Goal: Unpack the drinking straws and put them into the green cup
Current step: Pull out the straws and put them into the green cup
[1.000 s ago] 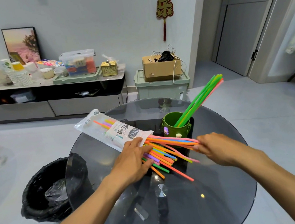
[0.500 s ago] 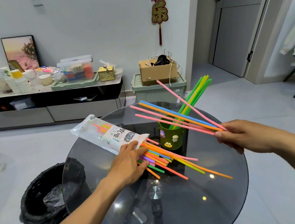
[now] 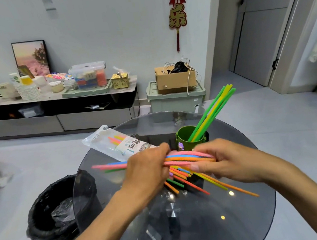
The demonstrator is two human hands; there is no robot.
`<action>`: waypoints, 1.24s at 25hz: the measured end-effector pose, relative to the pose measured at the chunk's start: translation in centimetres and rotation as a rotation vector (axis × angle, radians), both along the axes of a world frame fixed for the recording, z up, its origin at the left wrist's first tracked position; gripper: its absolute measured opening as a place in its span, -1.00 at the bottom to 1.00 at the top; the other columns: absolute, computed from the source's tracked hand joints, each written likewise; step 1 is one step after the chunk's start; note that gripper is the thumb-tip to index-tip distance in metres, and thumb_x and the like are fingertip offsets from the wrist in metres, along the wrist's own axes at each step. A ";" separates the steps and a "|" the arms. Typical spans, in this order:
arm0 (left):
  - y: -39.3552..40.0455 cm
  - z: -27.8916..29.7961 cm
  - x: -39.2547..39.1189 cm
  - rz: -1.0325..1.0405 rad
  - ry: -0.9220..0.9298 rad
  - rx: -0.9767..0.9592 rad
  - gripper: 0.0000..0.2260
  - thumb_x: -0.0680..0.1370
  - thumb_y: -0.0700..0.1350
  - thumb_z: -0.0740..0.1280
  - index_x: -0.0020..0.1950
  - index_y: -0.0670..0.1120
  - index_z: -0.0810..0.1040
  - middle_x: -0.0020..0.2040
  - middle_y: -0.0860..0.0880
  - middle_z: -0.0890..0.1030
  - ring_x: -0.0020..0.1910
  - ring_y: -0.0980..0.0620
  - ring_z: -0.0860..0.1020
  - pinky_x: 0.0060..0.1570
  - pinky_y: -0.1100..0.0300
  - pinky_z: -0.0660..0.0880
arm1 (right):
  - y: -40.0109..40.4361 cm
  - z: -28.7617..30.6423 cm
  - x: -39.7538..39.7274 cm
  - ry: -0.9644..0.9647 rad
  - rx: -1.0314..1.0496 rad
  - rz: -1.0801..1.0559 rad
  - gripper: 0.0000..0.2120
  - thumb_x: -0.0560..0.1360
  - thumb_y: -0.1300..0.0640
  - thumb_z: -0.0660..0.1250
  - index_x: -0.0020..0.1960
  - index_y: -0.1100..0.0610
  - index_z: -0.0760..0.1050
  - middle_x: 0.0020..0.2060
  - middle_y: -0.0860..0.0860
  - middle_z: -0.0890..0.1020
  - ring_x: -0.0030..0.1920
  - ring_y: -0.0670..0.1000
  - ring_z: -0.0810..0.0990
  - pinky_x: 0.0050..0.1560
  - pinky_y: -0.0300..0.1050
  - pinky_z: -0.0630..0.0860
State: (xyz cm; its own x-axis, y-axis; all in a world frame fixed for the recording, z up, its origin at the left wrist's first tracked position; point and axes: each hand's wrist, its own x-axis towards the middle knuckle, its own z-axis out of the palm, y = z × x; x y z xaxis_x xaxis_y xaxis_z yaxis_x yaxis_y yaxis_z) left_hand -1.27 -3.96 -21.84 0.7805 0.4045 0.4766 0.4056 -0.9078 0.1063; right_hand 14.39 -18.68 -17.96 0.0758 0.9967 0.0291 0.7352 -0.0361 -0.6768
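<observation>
Gathering a loose bunch of straws [image 3: 186, 157] level over the table [image 3: 245, 218], left hand [image 3: 148, 173] and right hand [image 3: 226, 161] both in closed grip (squaring ends before dropping into the cup [image 3: 186, 139]).

Only one view for us, head cam, wide-angle. We look forward and down from close above round glass table [image 3: 245, 218], hands right under lens. Wall and low cabinet [image 3: 56, 104] far off at 11 o'clock, door [image 3: 258, 27] at 1 o'clock.
</observation>
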 end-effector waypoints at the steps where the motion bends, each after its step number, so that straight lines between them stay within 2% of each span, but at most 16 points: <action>1: 0.4 0.5 0.0 0.011 -0.179 -0.239 -0.86 0.49 -0.06 0.28 -0.21 -0.09 0.54 -0.33 -0.07 0.59 -0.27 -0.17 0.55 -0.24 0.07 0.42 | 0.2 0.5 -0.5 0.134 0.130 -0.072 -0.70 0.50 -0.11 0.39 0.09 0.09 0.59 -0.21 0.08 0.57 -0.27 0.00 0.51 -0.22 0.01 0.51; 2: 1.1 0.8 0.0 0.008 -0.370 -0.475 -0.71 0.51 -0.04 0.34 -0.37 -0.12 0.46 -0.48 -0.03 0.46 -0.44 -0.09 0.44 -0.40 0.11 0.32 | 0.3 0.9 -0.9 0.299 0.271 -0.177 -0.66 0.45 -0.09 0.43 0.14 0.06 0.59 -0.12 0.10 0.62 -0.20 0.05 0.57 -0.17 -0.02 0.56; 4: 2.0 1.3 -0.3 -0.119 -0.732 -0.960 -0.56 0.45 -0.07 0.47 -0.52 -0.07 0.32 -0.58 0.05 0.28 -0.57 0.03 0.27 -0.54 0.25 0.25 | 0.7 1.3 -1.8 0.637 0.464 -0.299 -0.59 0.38 0.02 0.45 0.21 0.06 0.55 0.05 0.14 0.66 -0.04 0.06 0.65 -0.04 -0.11 0.62; 5: 1.7 1.3 -0.5 -0.195 -0.772 -1.116 -0.57 0.41 -0.10 0.49 -0.53 -0.04 0.30 -0.59 0.03 0.26 -0.60 0.04 0.27 -0.55 0.27 0.27 | 1.0 1.3 -2.4 0.736 0.496 -0.289 -0.54 0.35 0.09 0.45 0.24 0.08 0.53 0.09 0.14 0.66 0.03 0.06 0.66 0.02 -0.13 0.61; 6: 1.1 0.8 -0.5 -0.241 -0.719 -1.189 -0.59 0.36 -0.13 0.49 -0.53 -0.03 0.30 -0.60 0.02 0.27 -0.61 0.03 0.29 -0.55 0.27 0.30 | 1.4 1.1 -3.2 0.774 0.494 -0.257 -0.49 0.33 0.16 0.45 0.27 0.11 0.50 0.12 0.14 0.66 0.09 0.07 0.66 0.09 -0.14 0.59; 9: -1.1 -1.8 0.5 -0.203 -0.494 -1.192 -0.77 0.26 -0.22 0.43 -0.48 0.00 0.43 -0.52 0.01 0.41 -0.50 0.06 0.38 -0.39 0.18 0.39 | 2.9 0.5 -6.1 0.793 0.440 -0.179 -0.40 0.27 0.27 0.48 0.30 0.17 0.47 0.12 0.14 0.67 0.13 0.11 0.65 0.19 -0.08 0.57; 11: -1.9 -2.9 0.8 -0.277 -0.526 -1.169 -0.79 0.29 -0.30 0.37 -0.33 0.03 0.56 -0.37 0.02 0.56 -0.37 0.05 0.50 -0.33 0.13 0.48 | 3.7 0.3 -7.6 0.829 0.468 -0.170 -0.47 0.26 0.28 0.50 0.21 0.15 0.52 -0.03 0.07 0.71 -0.03 0.04 0.69 0.04 -0.15 0.61; 13: -2.4 -3.3 1.1 -0.272 -0.440 -1.143 -0.82 0.32 -0.29 0.36 -0.31 0.00 0.54 -0.36 0.01 0.53 -0.36 0.07 0.47 -0.37 0.16 0.44 | 4.4 0.1 -8.6 0.893 0.534 -0.211 -0.71 0.28 0.25 0.51 -0.02 0.06 0.62 -0.27 0.00 0.69 -0.24 -0.03 0.65 -0.20 -0.23 0.58; 14: -2.7 -3.7 1.1 -0.248 -0.366 -1.145 -0.87 0.33 -0.29 0.36 -0.31 -0.09 0.48 -0.40 0.01 0.50 -0.39 0.09 0.44 -0.37 0.18 0.40 | 4.7 -0.3 -9.1 0.924 0.546 -0.278 -0.85 0.28 0.20 0.52 -0.19 0.02 0.62 -0.39 -0.03 0.64 -0.35 -0.04 0.60 -0.30 -0.25 0.52; 15: -2.9 -4.0 1.0 -0.225 -0.328 -1.141 -0.85 0.36 -0.31 0.35 -0.35 -0.15 0.43 -0.45 0.05 0.49 -0.42 0.15 0.43 -0.37 0.22 0.39 | 5.1 -0.8 -9.4 0.948 0.543 -0.365 -0.86 0.30 0.14 0.54 -0.32 0.02 0.58 -0.49 -0.04 0.57 -0.44 -0.05 0.53 -0.36 -0.26 0.46; 17: -2.9 -4.8 1.1 -0.193 -0.334 -1.103 -0.84 0.40 -0.33 0.32 -0.37 -0.19 0.45 -0.48 0.10 0.50 -0.43 0.25 0.41 -0.35 0.29 0.42 | 5.7 -2.2 -9.8 1.019 0.504 -0.558 -0.65 0.35 0.03 0.56 -0.47 0.02 0.44 -0.61 -0.07 0.41 -0.54 -0.07 0.39 -0.40 -0.22 0.35; 18: -2.9 -5.0 1.3 -0.180 -0.326 -1.061 -0.88 0.41 -0.31 0.32 -0.34 -0.25 0.47 -0.44 0.04 0.49 -0.40 0.21 0.37 -0.32 0.23 0.39 | 5.8 -2.6 -10.0 1.042 0.486 -0.626 -0.58 0.39 -0.02 0.52 -0.51 0.01 0.39 -0.64 -0.06 0.34 -0.58 -0.06 0.32 -0.41 -0.17 0.31; 21: -2.9 -5.1 1.7 -0.139 -0.322 -1.013 -0.89 0.34 -0.17 0.39 -0.28 -0.17 0.50 -0.39 -0.01 0.51 -0.37 0.08 0.33 -0.33 0.15 0.37 | 6.1 -1.1 -9.1 1.126 0.489 -0.671 -0.47 0.44 -0.09 0.46 -0.52 0.05 0.24 -0.66 -0.03 0.23 -0.64 -0.03 0.21 -0.49 -0.18 0.22; 23: -2.3 -4.5 1.9 -0.127 -0.378 -1.105 -0.80 0.26 -0.08 0.47 -0.18 -0.08 0.56 -0.34 -0.03 0.63 -0.39 0.05 0.49 -0.33 0.13 0.48 | 5.7 2.0 -5.8 1.226 0.660 -0.646 -0.46 0.46 -0.04 0.44 -0.51 0.04 0.20 -0.67 -0.05 0.20 -0.67 -0.05 0.16 -0.56 -0.25 0.17; 27: -0.1 -4.1 1.7 -0.029 -0.447 -1.131 -0.79 0.29 -0.16 0.50 -0.15 0.06 0.60 -0.20 0.02 0.65 -0.26 0.05 0.60 -0.17 0.21 0.55 | 4.0 7.2 2.7 1.346 1.028 -0.673 -0.50 0.51 0.01 0.35 -0.48 0.04 0.16 -0.67 -0.07 0.16 -0.66 -0.07 0.14 -0.57 -0.27 0.17; 31: 0.3 -4.5 1.4 0.010 -0.378 -1.132 -0.86 0.34 -0.18 0.47 -0.21 0.05 0.63 -0.29 0.07 0.66 -0.26 0.04 0.64 -0.20 0.26 0.55 | 5.6 4.0 5.9 1.284 1.052 -0.888 -0.49 0.50 0.03 0.39 -0.47 0.05 0.17 -0.65 -0.05 0.18 -0.62 -0.05 0.15 -0.53 -0.24 0.16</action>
